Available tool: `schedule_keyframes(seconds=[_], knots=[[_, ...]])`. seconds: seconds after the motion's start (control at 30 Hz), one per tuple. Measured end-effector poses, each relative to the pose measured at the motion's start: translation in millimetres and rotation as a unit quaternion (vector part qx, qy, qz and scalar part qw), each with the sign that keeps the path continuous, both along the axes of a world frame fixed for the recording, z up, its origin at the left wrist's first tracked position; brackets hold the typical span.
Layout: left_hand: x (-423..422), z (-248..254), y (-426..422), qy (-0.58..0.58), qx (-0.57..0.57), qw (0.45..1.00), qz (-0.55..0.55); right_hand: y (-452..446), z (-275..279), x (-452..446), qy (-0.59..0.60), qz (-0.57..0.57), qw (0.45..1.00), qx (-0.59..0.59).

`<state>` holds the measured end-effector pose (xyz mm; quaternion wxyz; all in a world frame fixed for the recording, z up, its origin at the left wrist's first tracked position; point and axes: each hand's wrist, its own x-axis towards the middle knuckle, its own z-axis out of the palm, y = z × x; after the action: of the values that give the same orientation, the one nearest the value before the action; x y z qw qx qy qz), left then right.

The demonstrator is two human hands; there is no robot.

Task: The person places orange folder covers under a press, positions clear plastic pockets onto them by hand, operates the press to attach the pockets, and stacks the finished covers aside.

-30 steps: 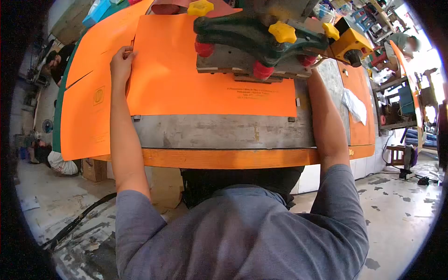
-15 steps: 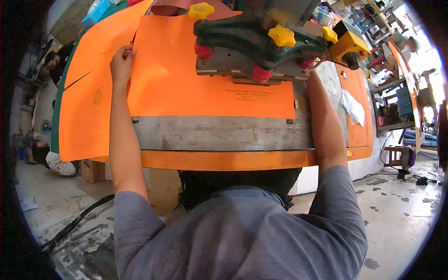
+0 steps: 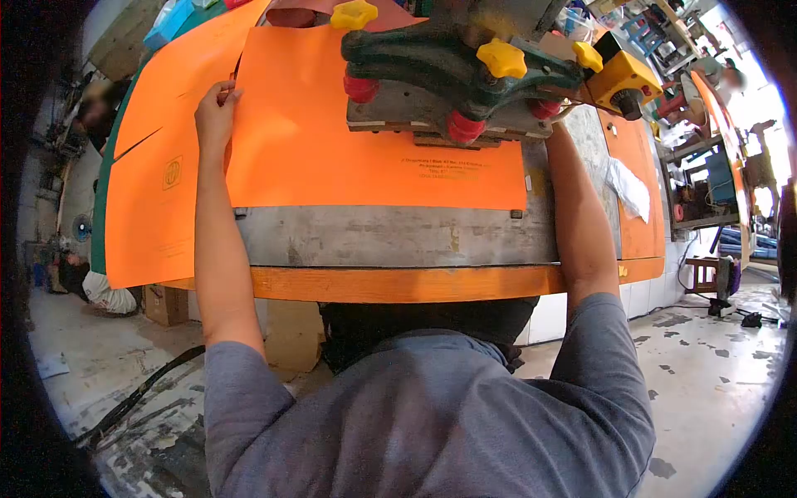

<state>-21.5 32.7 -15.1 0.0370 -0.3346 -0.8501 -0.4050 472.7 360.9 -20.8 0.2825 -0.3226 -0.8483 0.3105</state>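
My left hand (image 3: 217, 110) is at the left edge of a large orange sheet (image 3: 299, 124), its fingers curled and pinched at that edge. The sheet lies flat on a grey metal plate (image 3: 374, 236), with small dark print near its lower right corner. Over the sheet's right part stands a dark green press head (image 3: 423, 62) with yellow star knobs and red collars. My right forearm reaches up along the plate's right side. Behind the press head my right hand is hidden, so its fingers do not show.
More orange sheets (image 3: 154, 199), one with a printed round emblem, lie at the left. An orange wooden edge (image 3: 398, 283) runs along the front. At the right are a yellow control box (image 3: 623, 76) with a black knob and a crumpled white piece (image 3: 628, 191).
In view, the press head has shifted very slightly up and to the left. My left hand and the orange sheet stay almost where they were.
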Motion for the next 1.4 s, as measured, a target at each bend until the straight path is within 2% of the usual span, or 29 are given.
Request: schedule_keyframes(seconds=[0.37,0.7,0.83,0.9,1.4], knots=[[-12.8,-12.6,3.0,-0.024,0.010,1.000,-0.007,-2.8,-0.6,0.1,0.001,0.000,1.000,0.003],[-8.2,-7.5,3.2,0.013,-0.023,1.000,0.006,-4.0,-0.6,-0.2,0.003,0.004,1.000,0.005],[-6.2,-8.0,2.8,-0.019,0.004,1.000,0.007,-6.6,-2.5,-0.3,0.000,0.003,1.000,0.002],[-8.8,-5.9,2.2,0.004,-0.029,1.000,0.004,-6.3,-2.7,-0.9,0.001,0.004,1.000,0.002],[4.6,3.5,2.2,-0.008,-0.036,0.999,0.019,-7.1,-5.4,-0.1,0.002,0.001,1.000,0.000]])
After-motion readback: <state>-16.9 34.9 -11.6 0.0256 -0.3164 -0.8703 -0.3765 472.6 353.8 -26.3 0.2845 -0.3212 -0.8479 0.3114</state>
